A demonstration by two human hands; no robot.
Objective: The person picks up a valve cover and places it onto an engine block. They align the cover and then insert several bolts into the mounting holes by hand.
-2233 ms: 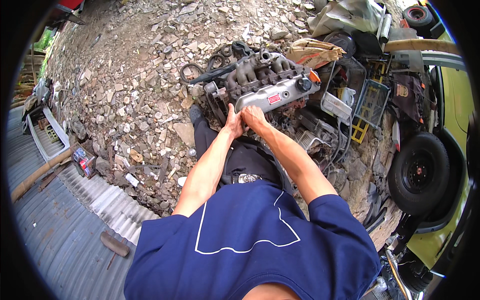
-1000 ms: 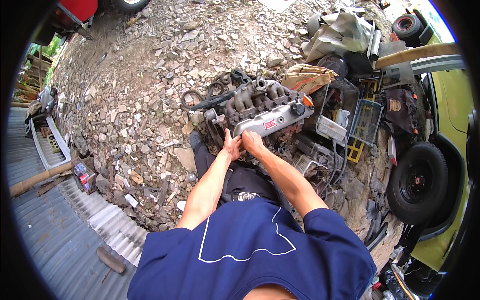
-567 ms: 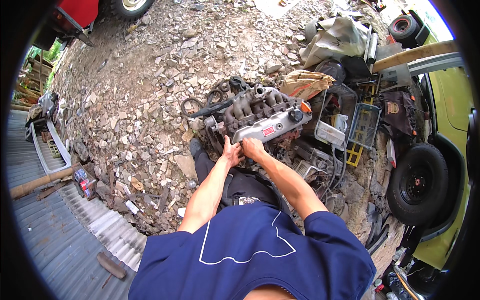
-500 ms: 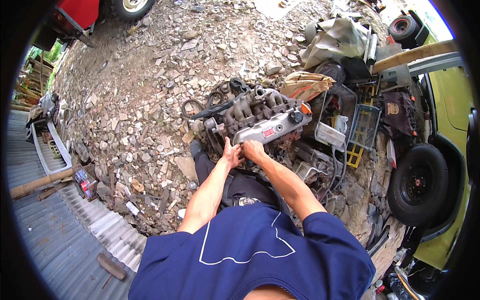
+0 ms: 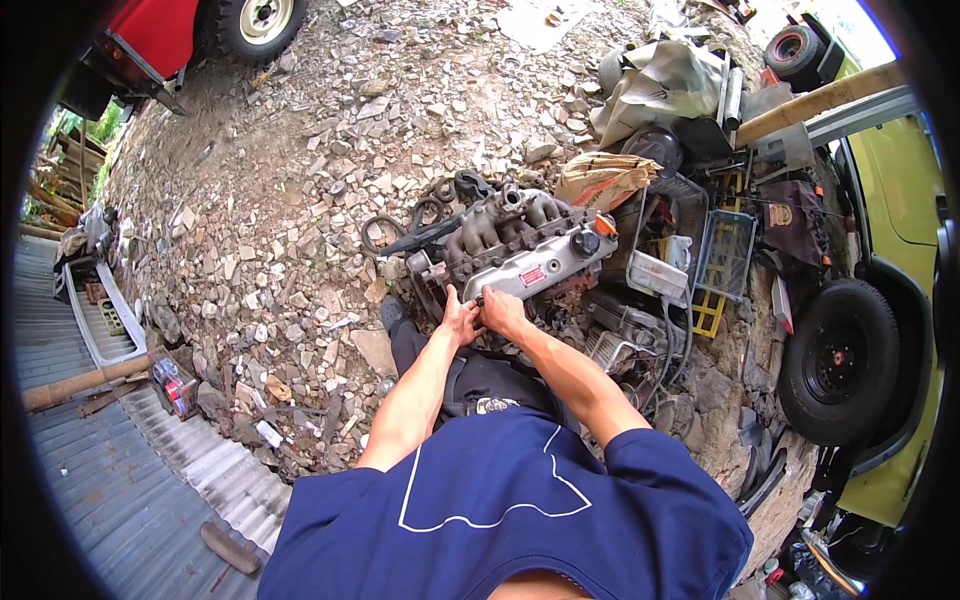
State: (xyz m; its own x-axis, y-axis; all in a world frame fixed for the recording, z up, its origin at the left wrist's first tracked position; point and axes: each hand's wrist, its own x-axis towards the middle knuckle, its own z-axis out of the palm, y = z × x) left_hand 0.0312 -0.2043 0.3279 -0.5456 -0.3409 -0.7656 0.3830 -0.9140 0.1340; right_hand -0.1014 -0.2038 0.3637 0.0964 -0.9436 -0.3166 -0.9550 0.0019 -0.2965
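Note:
An engine (image 5: 462,262) rests on the stony ground in front of me, with a silver valve cover (image 5: 510,284), a black oil filler cap (image 5: 584,243) and a dark, rusty manifold (image 5: 478,232) along its far side. At the cover's near left end my two hands meet. My left hand (image 5: 460,319) is closed there, its thumb pointing up beside the cover. Right against it, my right hand (image 5: 504,313) is curled like a fist. Whatever the fingers pinch is too small and too covered to name.
To the engine's right lie a paper sack (image 5: 604,180), a blue-grey plastic crate (image 5: 724,255) and other car parts. A wheel (image 5: 838,362) belongs to the green vehicle (image 5: 893,190) at far right. Corrugated sheets (image 5: 120,480) lie at left; a red vehicle (image 5: 150,35) stands at the far left.
The view has shifted slightly, so the engine appears a little to the left. Both hands stay at the same end of the valve cover; the right wrist has turned a little.

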